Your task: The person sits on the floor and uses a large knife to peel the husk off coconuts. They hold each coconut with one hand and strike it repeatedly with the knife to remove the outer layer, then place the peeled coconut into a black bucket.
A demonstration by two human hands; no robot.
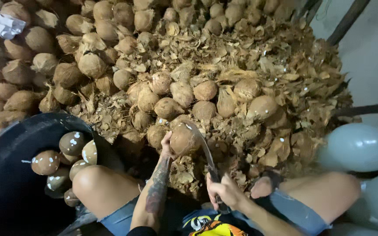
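I am gripping a brown coconut with my left hand, holding it steady at the middle. My right hand, at five o'clock, is closed around a curved knife, its blade touching the shell. Peeled coconuts are sitting in the black tub at eight o'clock.

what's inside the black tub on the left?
The black tub holds several peeled coconuts, smooth brown with white nicks, piled against its right wall. The person's knee covers the lower ones, so a full count and the tub's near corner stay hidden.
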